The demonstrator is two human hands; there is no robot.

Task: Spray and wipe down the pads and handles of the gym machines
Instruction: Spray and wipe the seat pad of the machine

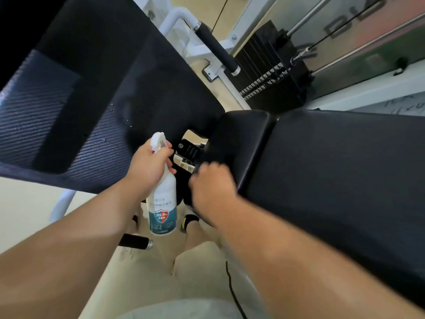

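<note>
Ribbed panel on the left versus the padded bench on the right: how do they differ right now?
The ribbed panel has a grooved surface; the padded bench is smooth, with a seam. Droplets sit on the ribbed panel; none show on the padded bench. The blurred right hand is at the padded bench's edge; the left hand holds the spray bottle near the ribbed panel. Both are dark.

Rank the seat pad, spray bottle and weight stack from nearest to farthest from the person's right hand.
1. The seat pad, directly beside the right hand.
2. The spray bottle, just left, in the left hand.
3. The weight stack, far behind, upper right.
</note>
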